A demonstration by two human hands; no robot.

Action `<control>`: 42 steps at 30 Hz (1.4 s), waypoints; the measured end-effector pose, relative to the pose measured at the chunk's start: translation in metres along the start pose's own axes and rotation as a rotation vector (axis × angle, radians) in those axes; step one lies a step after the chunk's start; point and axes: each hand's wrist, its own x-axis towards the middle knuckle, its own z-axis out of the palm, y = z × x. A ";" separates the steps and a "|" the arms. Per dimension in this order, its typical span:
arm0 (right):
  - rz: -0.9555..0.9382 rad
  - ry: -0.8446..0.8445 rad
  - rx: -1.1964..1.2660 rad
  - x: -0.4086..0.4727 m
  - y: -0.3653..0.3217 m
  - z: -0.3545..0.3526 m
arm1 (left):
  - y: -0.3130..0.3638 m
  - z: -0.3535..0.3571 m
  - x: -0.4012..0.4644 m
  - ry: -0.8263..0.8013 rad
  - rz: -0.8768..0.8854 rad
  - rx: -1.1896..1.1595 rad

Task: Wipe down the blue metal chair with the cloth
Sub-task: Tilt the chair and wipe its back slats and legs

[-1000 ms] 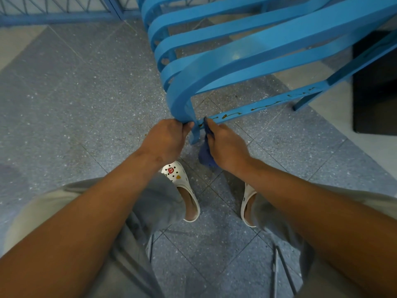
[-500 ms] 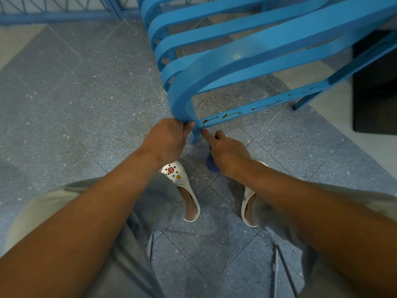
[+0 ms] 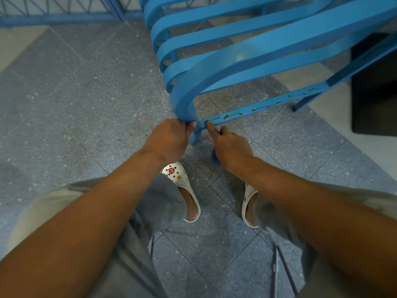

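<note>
Your left hand (image 3: 169, 140) is still gripping the chair (image 3: 247, 61) frame's bend. Your right hand (image 3: 231, 148) is holding the cloth (image 3: 213, 157) bunched below it, forefinger now extended onto the stained rail, cloth dropped lower than before.

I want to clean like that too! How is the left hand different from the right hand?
The left hand grips the bent end of the blue chair frame and has no cloth, while the right hand holds the blue cloth bunched under its palm. The left hand's fingers wrap the metal; the right hand points one finger at the thin rail with brown marks. Both reach the same chair corner.
</note>
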 end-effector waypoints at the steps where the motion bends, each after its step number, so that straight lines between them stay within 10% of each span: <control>1: 0.022 0.033 -0.005 0.000 0.003 -0.004 | 0.000 0.000 0.000 -0.004 -0.002 -0.008; 32: 0.006 0.206 0.072 0.008 0.014 -0.002 | 0.014 0.010 -0.015 -0.132 -0.022 0.082; 42: -0.015 0.361 0.302 0.010 0.020 0.010 | 0.020 -0.033 -0.044 0.202 -0.155 0.035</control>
